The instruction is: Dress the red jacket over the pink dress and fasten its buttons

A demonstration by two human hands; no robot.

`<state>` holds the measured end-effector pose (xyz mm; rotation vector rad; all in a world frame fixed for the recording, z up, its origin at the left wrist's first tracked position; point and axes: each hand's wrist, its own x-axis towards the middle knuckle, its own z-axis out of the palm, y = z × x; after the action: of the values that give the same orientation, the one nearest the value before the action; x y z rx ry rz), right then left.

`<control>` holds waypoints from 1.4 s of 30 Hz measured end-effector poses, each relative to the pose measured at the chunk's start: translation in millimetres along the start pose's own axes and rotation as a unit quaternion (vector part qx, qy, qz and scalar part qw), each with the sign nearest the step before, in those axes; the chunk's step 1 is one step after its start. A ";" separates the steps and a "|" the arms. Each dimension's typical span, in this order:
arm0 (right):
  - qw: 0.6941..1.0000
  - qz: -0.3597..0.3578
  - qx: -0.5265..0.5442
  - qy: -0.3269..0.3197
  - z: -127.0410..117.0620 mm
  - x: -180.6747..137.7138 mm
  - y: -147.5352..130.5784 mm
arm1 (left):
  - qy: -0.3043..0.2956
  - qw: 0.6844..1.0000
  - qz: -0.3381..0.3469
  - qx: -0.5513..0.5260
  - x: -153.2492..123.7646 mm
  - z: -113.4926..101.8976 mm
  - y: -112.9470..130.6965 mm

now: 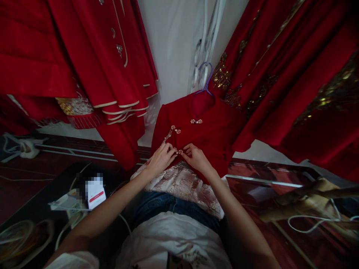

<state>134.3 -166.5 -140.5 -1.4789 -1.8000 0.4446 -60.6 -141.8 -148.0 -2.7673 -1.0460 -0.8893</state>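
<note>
A short red jacket [207, 138] hangs by its collar from a purple hanger [207, 80], its front facing me. My left hand [162, 158] and my right hand [195, 157] meet at the lower front of the jacket. Between their fingertips is a small beaded clasp [178, 152]; each hand pinches one side of it. Whether its two halves are joined I cannot tell. Higher up sit another beaded clasp [176, 129] and a collar clasp [196, 121]. A beaded trim [168, 136] runs down beside my left hand. Below the jacket lies a pale pink patterned cloth [185, 179].
Red garments with cream edging [112, 74] hang at the left, and red garments with gold embroidery [280, 86] at the right. A lit phone [95, 192] stands on a dark table [42, 201]. A white cord [311, 220] loops at the right.
</note>
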 end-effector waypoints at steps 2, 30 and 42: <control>1.000 0.001 0.008 -0.015 8.1 -1.0 4.2 | -0.002 1.000 0.011 0.000 -0.1 0.8 0.5; 0.980 0.003 0.156 -0.126 -50.2 0.3 -6.2 | 0.005 0.987 0.129 0.092 100.3 -36.0 -50.8; 0.980 0.007 0.165 -0.115 -51.5 0.5 -9.4 | -0.034 0.970 0.216 0.103 138.4 -31.7 -56.2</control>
<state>165.4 -178.3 -100.1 -1.2480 -1.7851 0.9068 -27.5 -24.4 -56.0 -2.6990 -0.4718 -0.5939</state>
